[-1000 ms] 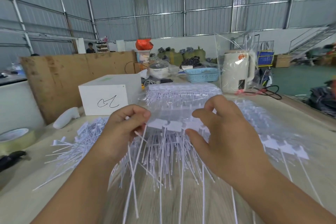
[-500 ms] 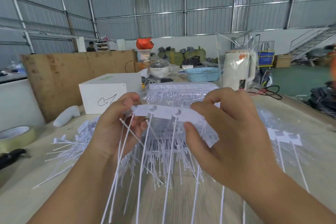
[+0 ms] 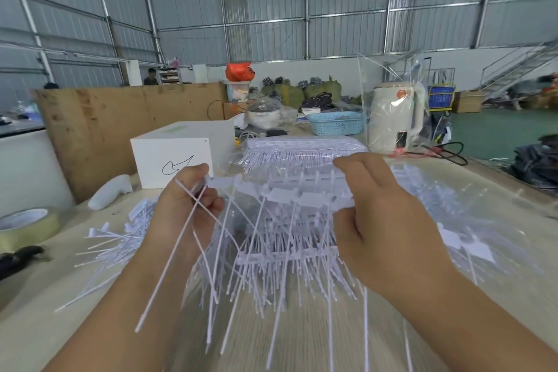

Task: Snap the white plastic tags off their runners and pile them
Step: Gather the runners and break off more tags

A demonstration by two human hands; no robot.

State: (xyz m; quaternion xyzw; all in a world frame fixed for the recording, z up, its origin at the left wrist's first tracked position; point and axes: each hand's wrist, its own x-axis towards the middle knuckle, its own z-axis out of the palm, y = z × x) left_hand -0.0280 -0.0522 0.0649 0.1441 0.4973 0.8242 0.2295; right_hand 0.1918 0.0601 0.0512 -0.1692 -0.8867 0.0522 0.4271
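A strip of white plastic tags (image 3: 290,195) on its runner hangs in the air between both hands, long thin tails drooping toward me. My left hand (image 3: 187,205) pinches the strip's left end and holds a few loose tags whose tails cross over its fingers. My right hand (image 3: 383,220) grips the right end between thumb and fingers. Under the hands lies a heap of tag strips (image 3: 287,257) on the wooden table (image 3: 302,341). A pile of loose tags (image 3: 120,238) spreads at the left. A wrapped bundle of tags (image 3: 302,149) sits behind.
A white box (image 3: 178,154) with a scribble stands at the back left, a white handheld tool (image 3: 110,193) beside it. A tape roll (image 3: 27,223) and a black tool (image 3: 21,257) lie at the far left. A bagged kettle (image 3: 395,118) and blue basket (image 3: 335,124) stand behind.
Both hands have lifted the strip off the heap and moved apart. The left hand's end has pulled away, with loose tag tails now crossing its fingers.
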